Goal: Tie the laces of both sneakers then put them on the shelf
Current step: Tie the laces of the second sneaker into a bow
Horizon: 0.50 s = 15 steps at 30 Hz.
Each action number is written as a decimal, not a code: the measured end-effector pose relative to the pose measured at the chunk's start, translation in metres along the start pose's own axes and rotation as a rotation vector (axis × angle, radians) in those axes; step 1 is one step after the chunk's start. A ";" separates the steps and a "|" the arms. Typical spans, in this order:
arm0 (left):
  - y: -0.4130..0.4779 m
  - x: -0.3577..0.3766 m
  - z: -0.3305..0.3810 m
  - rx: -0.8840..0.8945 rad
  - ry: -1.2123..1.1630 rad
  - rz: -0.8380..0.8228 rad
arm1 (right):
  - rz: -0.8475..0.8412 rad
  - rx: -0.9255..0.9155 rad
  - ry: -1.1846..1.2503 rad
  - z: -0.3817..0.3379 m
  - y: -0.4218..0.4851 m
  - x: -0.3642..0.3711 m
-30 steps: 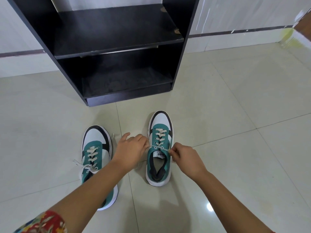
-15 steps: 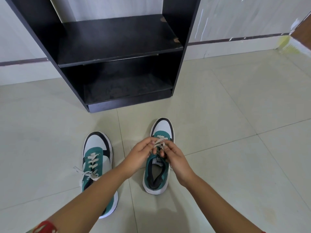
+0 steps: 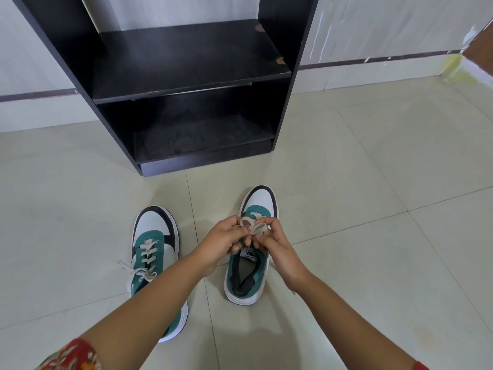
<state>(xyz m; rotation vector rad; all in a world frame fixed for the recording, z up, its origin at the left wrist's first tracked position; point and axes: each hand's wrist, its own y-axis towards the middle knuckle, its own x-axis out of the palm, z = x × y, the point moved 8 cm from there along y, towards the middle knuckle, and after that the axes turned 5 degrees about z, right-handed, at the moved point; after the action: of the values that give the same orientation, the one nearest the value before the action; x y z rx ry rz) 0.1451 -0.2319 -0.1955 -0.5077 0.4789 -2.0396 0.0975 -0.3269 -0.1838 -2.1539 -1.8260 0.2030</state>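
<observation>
Two green, white and black sneakers stand on the tiled floor, toes toward the shelf. Over the right sneaker (image 3: 260,201) my left hand (image 3: 226,240) and my right hand (image 3: 274,243) meet, each pinching a loop of its cream laces (image 3: 253,225). The hands hide most of that shoe's lacing. The left sneaker (image 3: 154,236) lies under my left forearm, its laces (image 3: 141,272) loose and trailing to the left on the floor. A black shelf unit (image 3: 186,86) stands just beyond the shoes, with nothing on either board.
A pale wall with a dark stripe (image 3: 373,61) runs behind the shelf unit. Large beige floor tiles (image 3: 373,196) spread to the right and left of the shoes.
My hands, a second ago pulling the lace ends apart sideways, have come together over the right sneaker and now hold loops. The camera has dipped slightly; the shoes have not moved.
</observation>
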 end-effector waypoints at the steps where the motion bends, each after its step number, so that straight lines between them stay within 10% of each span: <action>1: 0.001 -0.001 0.001 0.002 -0.015 0.015 | 0.013 -0.012 -0.002 -0.001 0.000 -0.001; 7: -0.003 -0.006 0.014 0.161 0.149 0.054 | 0.208 0.095 0.106 0.015 0.009 -0.015; 11: -0.023 0.000 0.053 0.856 1.269 0.323 | 0.157 0.235 0.046 0.013 0.015 -0.011; 15: -0.043 0.033 0.049 1.338 1.562 0.203 | 0.039 0.374 -0.106 0.014 0.021 -0.008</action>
<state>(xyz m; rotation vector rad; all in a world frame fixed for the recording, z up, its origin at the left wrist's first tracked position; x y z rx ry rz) 0.1250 -0.2464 -0.1269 1.8961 -0.1018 -1.6721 0.1120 -0.3359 -0.2044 -1.9465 -1.6437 0.6256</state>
